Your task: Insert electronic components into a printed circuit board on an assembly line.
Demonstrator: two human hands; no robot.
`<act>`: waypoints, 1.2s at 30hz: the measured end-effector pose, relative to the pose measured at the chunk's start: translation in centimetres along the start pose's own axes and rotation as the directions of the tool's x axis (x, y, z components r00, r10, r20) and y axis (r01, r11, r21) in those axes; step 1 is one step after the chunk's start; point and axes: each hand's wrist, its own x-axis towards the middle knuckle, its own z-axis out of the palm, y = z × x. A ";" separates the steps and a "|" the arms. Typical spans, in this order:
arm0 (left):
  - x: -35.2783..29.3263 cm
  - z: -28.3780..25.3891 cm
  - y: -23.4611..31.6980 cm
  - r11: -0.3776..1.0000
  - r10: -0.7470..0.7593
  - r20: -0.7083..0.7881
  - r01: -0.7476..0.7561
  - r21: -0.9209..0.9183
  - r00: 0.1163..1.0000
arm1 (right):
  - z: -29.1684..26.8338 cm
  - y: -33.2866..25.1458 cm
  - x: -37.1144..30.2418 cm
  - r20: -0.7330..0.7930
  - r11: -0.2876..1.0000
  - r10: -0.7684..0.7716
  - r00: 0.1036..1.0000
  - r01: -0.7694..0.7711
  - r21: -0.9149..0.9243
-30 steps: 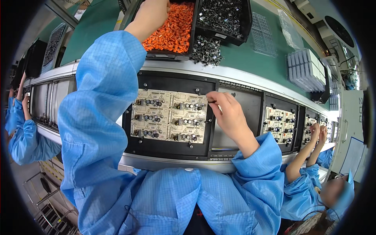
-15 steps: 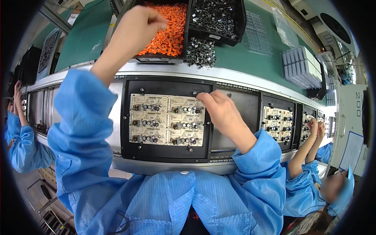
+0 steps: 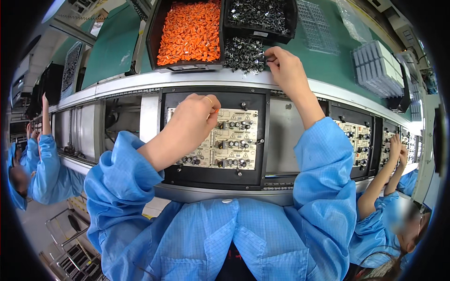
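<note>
My left hand is over the upper left part of a beige circuit board panel. A small orange component shows at its pinched fingertips. The panel carries several rows of round capacitors and sits in a black frame. My right hand reaches past the frame to the right edge of a loose heap of small dark metal clips. Its fingertips are drawn together there; what lies between them is too small to make out.
Beyond the rail stand a black bin of orange components and a black bin of dark metal clips. A stack of white trays is at the right. More framed boards lie on the line, with co-workers at both sides.
My left hand has come back from the orange bin to the board, an orange piece in its fingers. My right hand has moved from the board up to the clip heap.
</note>
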 end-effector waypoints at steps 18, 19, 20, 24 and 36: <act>2.4 1.6 0.5 0.951 0.177 0.158 -0.210 0.227 0.971 | -8.3 -4.0 -6.4 -0.107 0.953 0.090 0.990 -0.054 0.297; 2.6 1.6 0.5 0.951 0.167 0.176 -0.205 0.230 0.970 | -8.4 -4.1 -7.1 -0.073 0.951 0.094 0.993 -0.068 0.301; 2.7 1.6 0.6 0.952 0.155 0.191 -0.198 0.233 0.969 | -8.4 -4.2 -7.6 -0.036 0.949 0.096 0.995 -0.080 0.305; 2.8 1.8 -0.2 0.976 0.098 0.167 -0.127 0.176 0.981 | -7.3 -4.9 -10.4 0.096 0.913 0.087 0.992 -0.118 0.390; 16.5 -5.9 -15.7 0.761 0.265 -0.363 0.038 0.647 0.893 | -2.3 -6.9 -12.7 0.226 0.977 -0.162 0.961 0.124 0.176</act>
